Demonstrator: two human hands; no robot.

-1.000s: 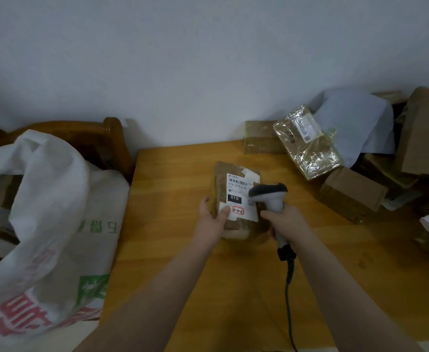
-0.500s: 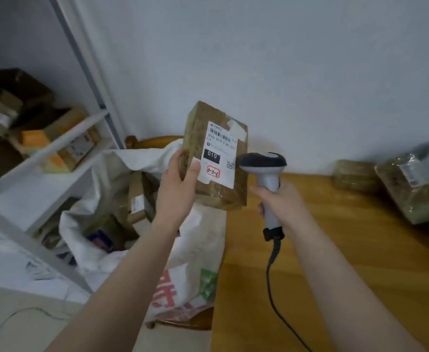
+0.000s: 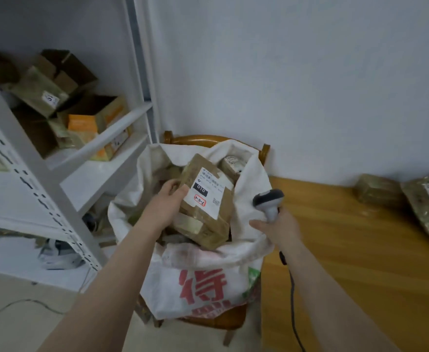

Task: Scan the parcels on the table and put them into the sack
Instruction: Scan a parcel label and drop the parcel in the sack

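Left grip [image 3: 167,201]: fingers and thumb curled on taped brown parcel [image 3: 205,207], low in sack [image 3: 203,283] mouth
Right grip [image 3: 275,224]: closed round scanner [image 3: 269,201] handle, at worktop [image 3: 360,250] edge

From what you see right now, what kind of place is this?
Probably a small parcel sorting or pickup room: a white shelf rack holds labelled boxes, a white sack on a chair is full of parcels, and the right hand holds a barcode scanner.

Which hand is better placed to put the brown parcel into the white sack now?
Left: the left hand holds the parcel over the open sack; the right hand holds the scanner.
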